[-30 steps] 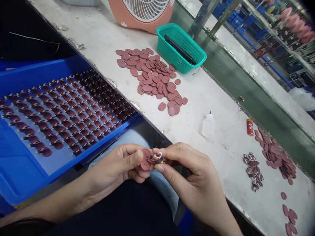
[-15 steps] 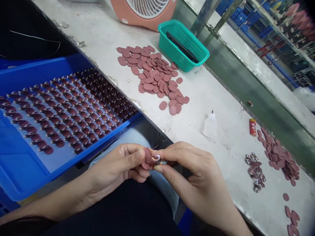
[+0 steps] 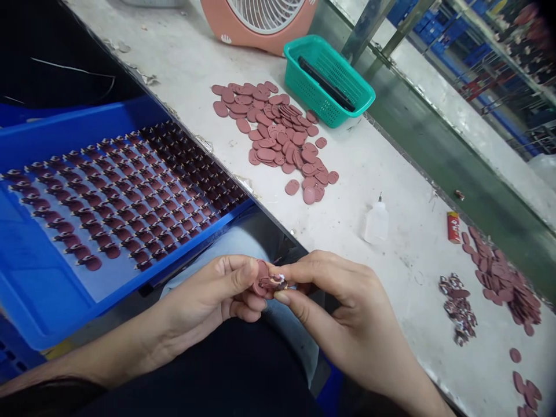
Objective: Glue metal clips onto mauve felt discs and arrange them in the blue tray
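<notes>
We see a small reddish oval tag (image 3: 262, 278) with a shiny charm (image 3: 275, 282) against it, pinched near the lap between the left hand (image 3: 208, 301) and the right hand (image 3: 347, 315), both closed on it by thumb and fingertips. To the left lies a blue tray (image 3: 30, 301) with rows of finished pieces; farther off on the table (image 3: 391, 174) are a pile of ovals (image 3: 278, 136), a glue bottle (image 3: 376, 223) and a green basket (image 3: 328, 81).

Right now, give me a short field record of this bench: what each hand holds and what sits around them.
left hand: pinches a pink oval piece
right hand: presses a small patterned part against that piece
blue tray: rows of dark assembled pieces
table: loose pink ovals pile, glue bottle, green basket, fan
far right: patterned parts heap
</notes>
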{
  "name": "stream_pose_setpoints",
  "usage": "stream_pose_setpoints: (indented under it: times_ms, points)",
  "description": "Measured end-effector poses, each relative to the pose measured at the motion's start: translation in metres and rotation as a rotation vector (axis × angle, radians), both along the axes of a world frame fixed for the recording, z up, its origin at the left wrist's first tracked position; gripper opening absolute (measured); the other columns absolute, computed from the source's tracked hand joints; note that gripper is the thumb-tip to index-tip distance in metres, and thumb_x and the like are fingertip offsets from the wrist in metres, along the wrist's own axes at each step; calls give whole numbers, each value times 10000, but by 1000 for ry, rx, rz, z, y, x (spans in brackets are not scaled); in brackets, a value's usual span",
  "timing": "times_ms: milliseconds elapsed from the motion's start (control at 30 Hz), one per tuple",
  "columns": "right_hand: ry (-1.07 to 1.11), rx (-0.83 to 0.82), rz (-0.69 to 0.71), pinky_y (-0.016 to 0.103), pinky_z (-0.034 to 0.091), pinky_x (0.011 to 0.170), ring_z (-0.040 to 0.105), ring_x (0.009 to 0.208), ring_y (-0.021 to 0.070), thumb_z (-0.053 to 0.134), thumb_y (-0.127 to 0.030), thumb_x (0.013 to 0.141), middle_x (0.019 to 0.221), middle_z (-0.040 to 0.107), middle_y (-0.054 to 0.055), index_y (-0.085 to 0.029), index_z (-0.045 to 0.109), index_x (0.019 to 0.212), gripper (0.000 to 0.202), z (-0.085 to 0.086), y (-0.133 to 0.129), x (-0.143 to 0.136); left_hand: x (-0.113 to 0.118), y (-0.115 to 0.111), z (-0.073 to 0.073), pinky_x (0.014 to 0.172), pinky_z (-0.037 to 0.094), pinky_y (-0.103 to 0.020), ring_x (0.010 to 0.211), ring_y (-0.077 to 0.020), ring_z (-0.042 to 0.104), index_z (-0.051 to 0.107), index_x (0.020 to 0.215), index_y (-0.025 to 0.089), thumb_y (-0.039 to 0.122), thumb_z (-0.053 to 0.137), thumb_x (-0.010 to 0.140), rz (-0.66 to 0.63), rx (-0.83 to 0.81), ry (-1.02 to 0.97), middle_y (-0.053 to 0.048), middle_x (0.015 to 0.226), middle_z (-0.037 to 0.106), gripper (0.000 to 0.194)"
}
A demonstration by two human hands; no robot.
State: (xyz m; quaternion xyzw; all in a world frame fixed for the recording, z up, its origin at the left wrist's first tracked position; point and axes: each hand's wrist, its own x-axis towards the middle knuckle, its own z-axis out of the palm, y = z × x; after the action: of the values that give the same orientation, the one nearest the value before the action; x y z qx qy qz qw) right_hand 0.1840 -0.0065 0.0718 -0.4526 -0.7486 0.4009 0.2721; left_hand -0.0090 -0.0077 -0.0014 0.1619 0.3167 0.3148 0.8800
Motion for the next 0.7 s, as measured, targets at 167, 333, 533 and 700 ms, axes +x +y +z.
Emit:
stream_pose_setpoints:
  times_ms: [167, 333, 533, 700]
  points:
    - [-52, 42, 25, 203, 521, 688, 653, 760, 86, 652, -90, 897, 868, 717, -5, -197, 719, 1026, 180, 0, 1, -2, 0, -1, 0, 552, 499, -124, 553, -52, 547, 785, 752, 168, 504, 828, 746, 8, -4, -4, 7, 639, 621, 338]
    - [-72, 128, 36, 185, 543, 703, 658, 761, 88, 653, -85, 894, 869, 722, 23, -147, 721, 1012, 149, 1, -2, -4, 0, -1, 5, 566, 486, -116, 554, -47, 554, 773, 724, 159, 467, 849, 738, 30, 6, 29, 13, 620, 628, 317]
    - [-27, 215, 50, 180, 574, 719, 670, 744, 92, 674, -46, 862, 859, 737, 18, -154, 717, 1032, 206, 2, -8, -7, -2, -6, 11, 585, 493, -135, 562, -63, 587, 798, 770, 180, 459, 876, 700, 47, 68, 44, -3, 638, 689, 299]
    - [-20, 211, 49, 187, 591, 690, 684, 741, 108, 676, -30, 849, 858, 739, 31, -158, 719, 1059, 249, 1, -10, -9, -4, -8, 11, 599, 492, -142, 583, -71, 601, 808, 795, 197, 440, 860, 729, 40, 87, 9, -10, 682, 729, 257]
